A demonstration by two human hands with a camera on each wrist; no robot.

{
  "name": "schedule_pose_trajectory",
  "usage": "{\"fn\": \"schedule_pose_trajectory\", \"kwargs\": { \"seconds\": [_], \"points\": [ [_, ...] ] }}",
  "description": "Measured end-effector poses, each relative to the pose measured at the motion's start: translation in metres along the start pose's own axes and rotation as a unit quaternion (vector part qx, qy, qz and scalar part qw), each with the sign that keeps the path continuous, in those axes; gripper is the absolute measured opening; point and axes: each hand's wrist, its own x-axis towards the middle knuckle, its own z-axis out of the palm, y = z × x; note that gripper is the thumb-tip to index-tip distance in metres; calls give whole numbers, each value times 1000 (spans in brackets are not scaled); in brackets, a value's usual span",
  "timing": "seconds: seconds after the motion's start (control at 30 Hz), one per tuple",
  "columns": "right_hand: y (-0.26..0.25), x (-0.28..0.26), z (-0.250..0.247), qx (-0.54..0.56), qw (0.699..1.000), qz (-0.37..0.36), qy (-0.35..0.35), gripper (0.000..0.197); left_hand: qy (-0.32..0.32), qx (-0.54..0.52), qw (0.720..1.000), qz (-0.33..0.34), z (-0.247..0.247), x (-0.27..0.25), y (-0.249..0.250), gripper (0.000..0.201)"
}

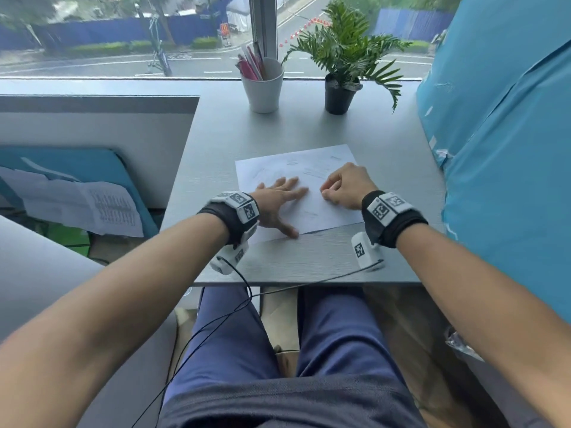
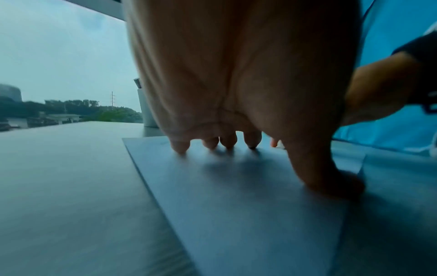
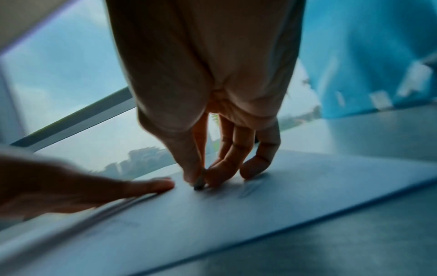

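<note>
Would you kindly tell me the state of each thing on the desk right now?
sheet of paper: flat on the desk
left hand: fingers straight, pressing the sheet
right hand: fingers curled, pinching a small dark thing
white cup: upright, holding pens
potted plant: upright

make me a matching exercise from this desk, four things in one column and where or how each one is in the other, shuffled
1 left hand
2 right hand
3 white cup
4 potted plant

a green leaves, right of the cup
b flat on the paper, fingers spread
c holds pink pens
d pinches a small dark thing against the paper

Pairs: 1-b, 2-d, 3-c, 4-a
</note>
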Motion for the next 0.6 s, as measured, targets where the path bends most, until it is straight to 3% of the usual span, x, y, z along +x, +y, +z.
{"fn": "schedule_pose_trajectory", "kwargs": {
  "seconds": [0.07, 0.2, 0.33, 0.43, 0.6],
  "points": [
    [-6, -7, 6, -42, 998, -33, 14, 11, -7, 3, 1000, -17, -2, 2, -3, 122],
    [-26, -18, 18, -67, 991, -109, -29, 10, -22, 11, 999, -39, -2, 6, -4, 126],
    [-28, -15, 16, -28, 996, -85, 4, 8, -31, 15, 998, -49, -4, 6, 0, 126],
    [-35, -30, 27, -39, 985, -148, -77, 8, -43, 22, 997, -57, -9, 5, 3, 126],
    [-24, -13, 15, -33, 995, -89, -12, 9, -53, 39, 995, -77, -11, 6, 9, 125]
  ]
}}
